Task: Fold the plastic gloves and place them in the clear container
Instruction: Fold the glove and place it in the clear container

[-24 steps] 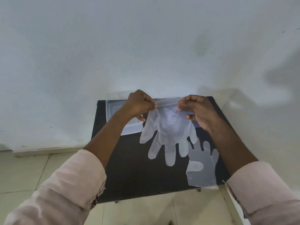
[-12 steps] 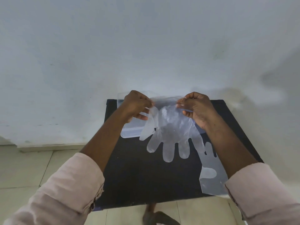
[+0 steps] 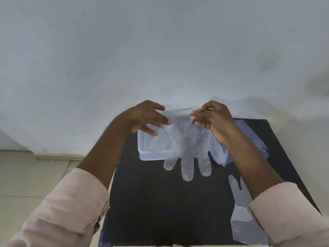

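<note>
The cuff of a thin plastic glove [image 3: 185, 143] is pinched at its two upper corners: the left hand [image 3: 147, 118] holds one corner between thumb and forefinger with its other fingers spread loosely beneath, and the right hand [image 3: 213, 120] is closed on the other corner with its fingers curled in. Between the two grips the cuff edge is stretched fairly flat, and the rest of the glove hangs down from it in the air, its finger tubes pointing toward the black table [image 3: 160, 202]. The film is judged to be very light, limp and somewhat slippery, likely to cling to itself and to drift with any air movement, so it is best held by its edges or corners and laid flat before being creased. The clear container [image 3: 142, 150] is seen on the table just behind and below the hanging glove, partly veiled by it, near the left hand. A second glove [image 3: 238, 196] lies flat on the table under the right forearm, toward the near right corner. More clear plastic [image 3: 252, 138] lies beyond the right wrist; what it is cannot be told.
</note>
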`<action>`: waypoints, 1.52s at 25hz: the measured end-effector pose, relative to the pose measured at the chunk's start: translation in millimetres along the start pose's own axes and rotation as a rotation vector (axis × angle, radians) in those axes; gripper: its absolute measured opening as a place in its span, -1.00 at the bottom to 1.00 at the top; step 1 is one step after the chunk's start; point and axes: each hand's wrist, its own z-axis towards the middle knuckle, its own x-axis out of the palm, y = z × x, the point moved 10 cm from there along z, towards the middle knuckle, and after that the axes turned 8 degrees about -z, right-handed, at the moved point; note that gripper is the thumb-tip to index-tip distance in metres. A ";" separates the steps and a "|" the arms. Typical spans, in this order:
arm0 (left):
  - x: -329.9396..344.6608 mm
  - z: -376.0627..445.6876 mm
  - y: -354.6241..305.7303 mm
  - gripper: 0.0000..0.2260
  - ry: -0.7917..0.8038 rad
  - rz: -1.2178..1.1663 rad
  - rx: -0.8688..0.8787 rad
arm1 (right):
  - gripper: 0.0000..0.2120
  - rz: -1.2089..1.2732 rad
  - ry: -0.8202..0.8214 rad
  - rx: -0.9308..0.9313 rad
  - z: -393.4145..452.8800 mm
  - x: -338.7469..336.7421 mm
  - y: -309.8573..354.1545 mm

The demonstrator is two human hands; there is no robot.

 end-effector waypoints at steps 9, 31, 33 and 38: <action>8.7 35.5 14.4 -0.83 -0.111 -0.283 0.113 | -0.81 -0.027 0.022 0.038 27.1 0.0 -12.4; -65.3 113.4 25.9 -0.79 -0.339 -0.328 0.057 | -0.98 0.046 0.093 0.089 130.5 52.2 -47.4; -69.5 118.2 29.5 -0.80 -0.346 -0.325 0.057 | -0.95 0.064 0.089 0.109 136.6 54.2 -52.0; -72.5 123.9 34.9 -0.80 -0.351 -0.353 0.073 | -0.87 0.087 0.068 0.137 139.9 57.9 -56.9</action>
